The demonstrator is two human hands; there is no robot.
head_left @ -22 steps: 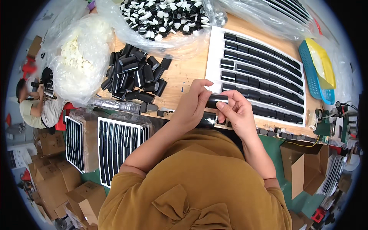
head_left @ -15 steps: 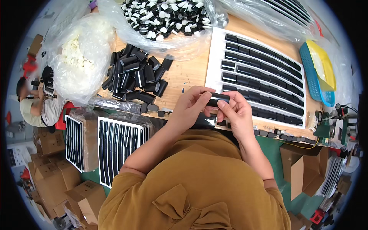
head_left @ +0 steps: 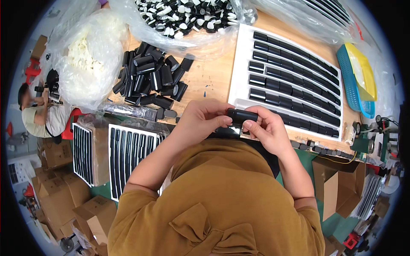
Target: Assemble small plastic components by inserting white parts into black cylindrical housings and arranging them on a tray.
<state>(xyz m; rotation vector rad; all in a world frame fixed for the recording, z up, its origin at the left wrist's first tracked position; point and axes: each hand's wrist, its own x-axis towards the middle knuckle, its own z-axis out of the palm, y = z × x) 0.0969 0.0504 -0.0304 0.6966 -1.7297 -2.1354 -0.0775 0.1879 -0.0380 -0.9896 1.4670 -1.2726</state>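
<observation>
A short glossy black tube (head_left: 242,114) is held level between both hands over the table's near edge. My left hand (head_left: 205,119) pinches its left end with thumb and fingers. At the other end, my right hand (head_left: 268,130) grips it with the thumb in front and the fingers behind. Just right of my hands, a white tray (head_left: 239,64) holds several rows of similar black tubes (head_left: 294,91). Loose black tubes (head_left: 156,79) lie heaped on the wooden table to the left.
A clear plastic bag of small black and white caps (head_left: 188,17) sits at the back. Another bag with cream-coloured pieces (head_left: 87,55) stands left. At right is a blue basket (head_left: 348,81) with a yellow tray (head_left: 363,72). A seated person (head_left: 40,115) is far left, near cardboard boxes (head_left: 64,196).
My hands have come slightly lower with the tube. The left fingers have shifted on its left end, and the right thumb has moved lower on it.
</observation>
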